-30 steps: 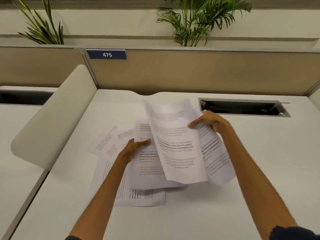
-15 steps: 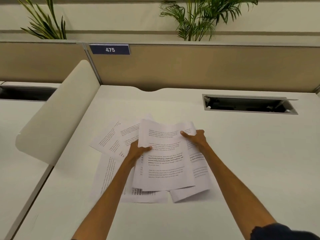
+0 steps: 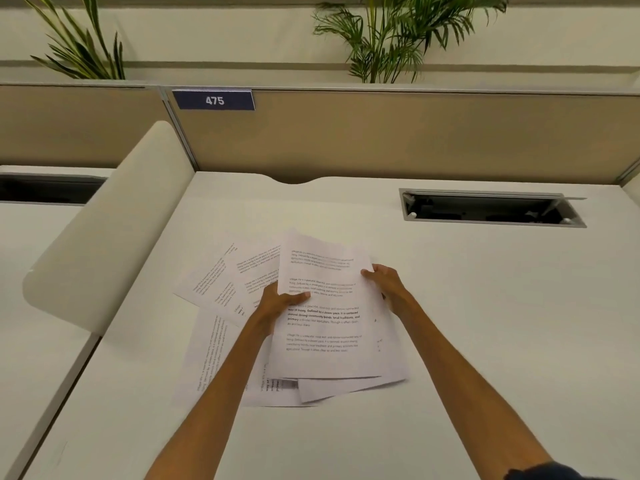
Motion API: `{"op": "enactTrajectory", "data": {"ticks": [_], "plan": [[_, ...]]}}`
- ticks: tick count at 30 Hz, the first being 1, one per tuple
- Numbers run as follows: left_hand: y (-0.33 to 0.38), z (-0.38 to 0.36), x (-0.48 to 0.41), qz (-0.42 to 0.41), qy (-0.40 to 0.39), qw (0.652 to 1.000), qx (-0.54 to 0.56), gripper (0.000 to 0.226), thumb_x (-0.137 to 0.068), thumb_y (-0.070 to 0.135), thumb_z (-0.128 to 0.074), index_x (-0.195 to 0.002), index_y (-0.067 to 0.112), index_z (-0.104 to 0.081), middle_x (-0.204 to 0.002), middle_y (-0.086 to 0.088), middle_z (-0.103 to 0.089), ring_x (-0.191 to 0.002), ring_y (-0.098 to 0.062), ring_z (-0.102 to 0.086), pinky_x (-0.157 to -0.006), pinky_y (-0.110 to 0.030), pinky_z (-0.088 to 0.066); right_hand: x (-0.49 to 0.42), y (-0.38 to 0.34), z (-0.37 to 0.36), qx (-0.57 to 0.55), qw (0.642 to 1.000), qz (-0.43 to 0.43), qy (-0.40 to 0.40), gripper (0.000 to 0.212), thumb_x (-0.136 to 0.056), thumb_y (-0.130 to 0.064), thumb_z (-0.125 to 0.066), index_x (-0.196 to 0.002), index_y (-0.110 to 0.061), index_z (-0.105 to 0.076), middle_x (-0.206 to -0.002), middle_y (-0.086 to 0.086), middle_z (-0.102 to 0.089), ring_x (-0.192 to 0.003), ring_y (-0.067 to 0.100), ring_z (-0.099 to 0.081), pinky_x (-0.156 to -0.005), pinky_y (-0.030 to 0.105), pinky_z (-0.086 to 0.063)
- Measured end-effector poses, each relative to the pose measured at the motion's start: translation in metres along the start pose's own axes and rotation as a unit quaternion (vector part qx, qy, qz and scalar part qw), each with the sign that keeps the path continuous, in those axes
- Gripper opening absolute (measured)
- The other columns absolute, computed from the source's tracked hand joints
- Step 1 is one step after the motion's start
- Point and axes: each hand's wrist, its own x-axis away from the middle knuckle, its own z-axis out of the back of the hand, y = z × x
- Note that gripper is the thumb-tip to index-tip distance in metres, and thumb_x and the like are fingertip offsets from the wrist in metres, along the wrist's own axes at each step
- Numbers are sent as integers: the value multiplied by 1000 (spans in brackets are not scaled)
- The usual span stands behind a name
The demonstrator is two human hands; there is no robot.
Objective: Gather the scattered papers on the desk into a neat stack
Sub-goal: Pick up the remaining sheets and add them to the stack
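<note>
Several printed white papers lie overlapping on the white desk (image 3: 467,341). A small bundle of sheets (image 3: 325,327) sits on top in the middle. My left hand (image 3: 278,303) grips its left edge, thumb on the printed face. My right hand (image 3: 386,284) grips its right edge. Two loose sheets (image 3: 225,278) fan out to the upper left, one above the other. Another sheet (image 3: 207,362) lies under my left forearm, and a corner (image 3: 332,389) sticks out below the bundle.
A curved cream divider (image 3: 114,230) borders the desk on the left. A tan partition (image 3: 398,133) with a "475" sign (image 3: 214,100) closes the back. An open cable tray slot (image 3: 488,209) is sunk into the desk at the back right. Plants stand behind the partition.
The sheets I held raised and fanned have come down onto the pile. Both hands have closed in on the bundle's side edges, and the right-hand sheets now line up more under the top page.
</note>
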Motion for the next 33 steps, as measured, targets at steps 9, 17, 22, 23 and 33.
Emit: {"op": "enactTrajectory", "data": {"ticks": [9,17,22,23,33], "plan": [[76,-6,6,-123,-57,990,-38,48,-76,11,-84,-119,4,-67,-113,-14,-75,-98,-37,-74,-74,-45,-62,6,-30,22,-114,976,102,-158,55,-83,-7,-77,-134,-9,-58,-127,9,-70,-120,31,-64,-96,44,-55],[141,-13,16,-267,7,962,-46,30,-73,32,-84,-101,34,-73,-100,2,-79,-87,-22,-77,-66,-29,-61,33,-87,36,-142,945,270,-116,37,-77,-6,-80,-112,-17,-74,-115,10,-74,-103,28,-72,-84,41,-61],[109,-19,13,-231,49,971,-34,41,-74,29,-81,-112,18,-68,-100,1,-77,-86,-22,-76,-70,-37,-64,33,-54,14,-53,969,226,-82,43,-74,-11,-84,-115,-12,-71,-111,9,-75,-104,32,-71,-88,48,-60],[103,-21,14,-222,48,973,-28,41,-74,29,-80,-111,19,-67,-100,1,-77,-86,-24,-76,-69,-36,-64,33,-47,9,-52,972,214,-78,42,-72,-12,-85,-113,-13,-72,-108,8,-76,-100,31,-72,-87,49,-60],[94,-22,19,-227,56,972,-19,37,-74,26,-81,-109,25,-70,-96,7,-78,-87,-19,-76,-68,-33,-63,37,-44,-6,-65,967,237,-60,36,-68,-10,-89,-99,-24,-76,-99,0,-78,-90,25,-74,-71,31,-62]]}}
